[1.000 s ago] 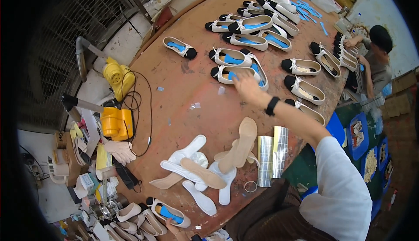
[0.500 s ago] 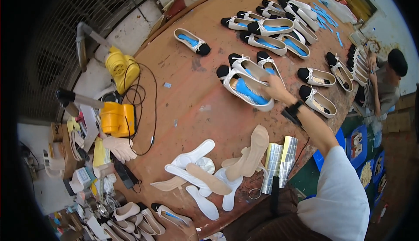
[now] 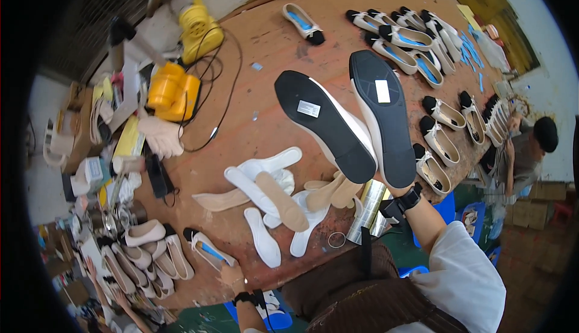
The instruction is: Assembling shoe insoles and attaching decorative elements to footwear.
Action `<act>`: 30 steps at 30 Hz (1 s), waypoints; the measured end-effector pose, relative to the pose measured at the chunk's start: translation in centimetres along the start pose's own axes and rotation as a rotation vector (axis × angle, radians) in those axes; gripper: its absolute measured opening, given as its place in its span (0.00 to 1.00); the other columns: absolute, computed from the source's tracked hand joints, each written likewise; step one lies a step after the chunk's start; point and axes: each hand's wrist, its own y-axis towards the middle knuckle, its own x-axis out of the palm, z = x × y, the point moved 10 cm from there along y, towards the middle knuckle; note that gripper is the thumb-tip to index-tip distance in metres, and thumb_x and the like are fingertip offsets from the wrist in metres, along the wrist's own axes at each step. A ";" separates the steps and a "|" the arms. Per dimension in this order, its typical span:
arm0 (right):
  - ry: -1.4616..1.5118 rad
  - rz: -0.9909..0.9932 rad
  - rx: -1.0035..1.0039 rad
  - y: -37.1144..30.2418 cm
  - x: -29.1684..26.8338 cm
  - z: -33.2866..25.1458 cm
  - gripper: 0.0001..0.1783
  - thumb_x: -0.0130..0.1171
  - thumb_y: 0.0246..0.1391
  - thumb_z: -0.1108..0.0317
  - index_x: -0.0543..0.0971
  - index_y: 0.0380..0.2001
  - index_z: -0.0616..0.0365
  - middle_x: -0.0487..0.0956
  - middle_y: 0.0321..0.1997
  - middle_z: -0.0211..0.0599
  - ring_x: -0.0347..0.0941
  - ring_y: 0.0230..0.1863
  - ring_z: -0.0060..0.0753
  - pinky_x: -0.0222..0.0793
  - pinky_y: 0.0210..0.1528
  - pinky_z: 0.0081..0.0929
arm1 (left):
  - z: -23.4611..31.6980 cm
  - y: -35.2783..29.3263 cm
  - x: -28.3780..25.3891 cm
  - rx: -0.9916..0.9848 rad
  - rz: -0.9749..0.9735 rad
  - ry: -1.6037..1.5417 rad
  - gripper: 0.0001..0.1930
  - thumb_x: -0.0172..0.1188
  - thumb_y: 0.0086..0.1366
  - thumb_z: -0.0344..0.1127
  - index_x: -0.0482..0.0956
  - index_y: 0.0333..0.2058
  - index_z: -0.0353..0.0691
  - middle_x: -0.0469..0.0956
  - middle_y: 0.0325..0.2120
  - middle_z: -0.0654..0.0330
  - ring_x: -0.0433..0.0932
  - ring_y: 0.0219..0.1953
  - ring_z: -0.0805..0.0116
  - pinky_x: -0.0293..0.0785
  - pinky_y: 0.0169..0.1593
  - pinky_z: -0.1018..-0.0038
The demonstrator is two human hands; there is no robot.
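My right hand [image 3: 397, 193], mostly hidden behind the shoes and wearing a black wristband, holds up two ballet flats. Their black soles face me: one flat [image 3: 325, 125] tilts left, the other flat [image 3: 386, 122] stands beside it, heels close together. Each sole bears a small white label. At the front edge of the table, my left hand [image 3: 230, 276] has its fingers closed at the heel of a cream flat [image 3: 208, 250] with a black toe and a blue strip inside. White and tan insoles [image 3: 274, 197] lie loosely piled between my hands.
More black-toed flats [image 3: 410, 37] stand at the far right, near blue strips [image 3: 469, 50]. Another group of flats [image 3: 145, 254] fills the near left. Yellow tools [image 3: 174, 92] with a cord stand left. One person [image 3: 525, 140] is at right; another person's hands [image 3: 120, 300] show lower left.
My right hand has lifted two flats off the table and turned their soles toward me. My left hand has come into view at the near flat's heel. The view has shifted.
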 end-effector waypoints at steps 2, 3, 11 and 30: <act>-0.134 0.011 0.010 0.8 1.3 1.9 0.13 0.59 0.62 0.68 0.77 0.47 0.62 0.80 0.39 0.31 0.75 0.39 0.21 0.73 0.43 0.22 | 0.2 0.3 0.8 0.044 -0.065 0.038 0.23 0.64 0.57 0.50 0.81 0.45 0.39 0.83 0.34 0.47 0.82 0.41 0.43 0.65 0.59 0.45; -0.245 0.015 0.022 1.4 2.1 3.2 0.13 0.59 0.61 0.68 0.78 0.47 0.62 0.80 0.39 0.31 0.75 0.40 0.21 0.73 0.43 0.22 | 0.3 0.5 0.7 0.062 -0.064 0.036 0.20 0.64 0.58 0.50 0.83 0.41 0.39 0.83 0.32 0.47 0.82 0.39 0.43 0.70 0.56 0.48; -1.523 -0.349 -0.118 8.4 10.3 25.5 0.07 0.60 0.57 0.70 0.80 0.37 0.62 0.79 0.30 0.32 0.72 0.35 0.24 0.69 0.39 0.28 | 2.1 1.2 -8.4 0.160 0.447 -0.395 0.11 0.63 0.59 0.36 0.82 0.35 0.35 0.80 0.39 0.44 0.79 0.43 0.44 0.74 0.47 0.54; -2.559 0.118 -0.635 12.2 -2.0 9.2 0.02 0.59 0.40 0.74 0.79 0.18 0.57 0.77 0.25 0.45 0.73 0.31 0.46 0.63 0.32 0.46 | -2.5 12.1 -7.0 -0.012 0.323 -0.072 0.15 0.51 0.71 0.43 0.82 0.45 0.42 0.83 0.38 0.48 0.82 0.36 0.43 0.77 0.33 0.55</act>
